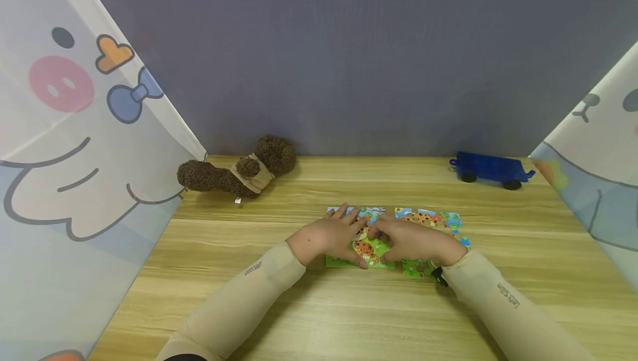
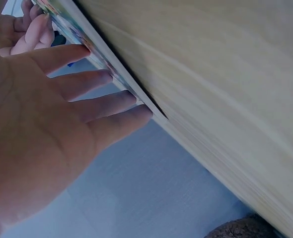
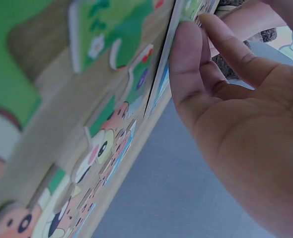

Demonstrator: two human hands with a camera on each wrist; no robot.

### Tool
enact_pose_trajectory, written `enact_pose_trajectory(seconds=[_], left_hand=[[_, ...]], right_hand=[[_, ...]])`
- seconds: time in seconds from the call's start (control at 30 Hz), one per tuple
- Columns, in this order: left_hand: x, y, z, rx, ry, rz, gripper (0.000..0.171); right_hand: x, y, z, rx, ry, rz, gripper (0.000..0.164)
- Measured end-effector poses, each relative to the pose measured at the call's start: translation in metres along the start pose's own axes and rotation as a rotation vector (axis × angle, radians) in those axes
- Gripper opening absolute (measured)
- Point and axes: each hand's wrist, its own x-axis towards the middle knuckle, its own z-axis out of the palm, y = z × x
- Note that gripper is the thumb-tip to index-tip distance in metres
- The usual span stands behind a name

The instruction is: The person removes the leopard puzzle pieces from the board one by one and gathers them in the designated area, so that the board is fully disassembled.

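A flat puzzle board [image 1: 366, 253] with a spotted orange cartoon animal on green and blue lies on the wooden table. My left hand [image 1: 336, 237] rests on its left part, fingers spread and nearly straight; in the left wrist view, the fingertips [image 2: 145, 110] touch the board. My right hand [image 1: 411, 239] is over the board's right side with bent fingers, its fingertips [image 3: 186, 37] at the surface in the right wrist view. Whether a piece is pinched there is hidden. Loose puzzle pieces [image 1: 421, 217] lie beside the board, partly under the right forearm.
A brown plush toy [image 1: 274, 156] with a beige band lies at the back left. A blue wheeled toy wagon [image 1: 490, 167] stands at the back right. Behind the table [image 1: 344, 316] rises a grey wall [image 1: 349, 62]; cartoon-printed panels [image 1: 99, 145] flank it.
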Motion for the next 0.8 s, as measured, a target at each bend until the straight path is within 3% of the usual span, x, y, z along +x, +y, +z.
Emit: enact_pose_trajectory(seconds=[0.8], left_hand=[[0.0001,0.0016,-0.0014,0.016,0.019,0.005,0.114]], right_hand=[[-0.0007,-0.0020,0.0032,-0.001,0.003,-0.030,0.040]])
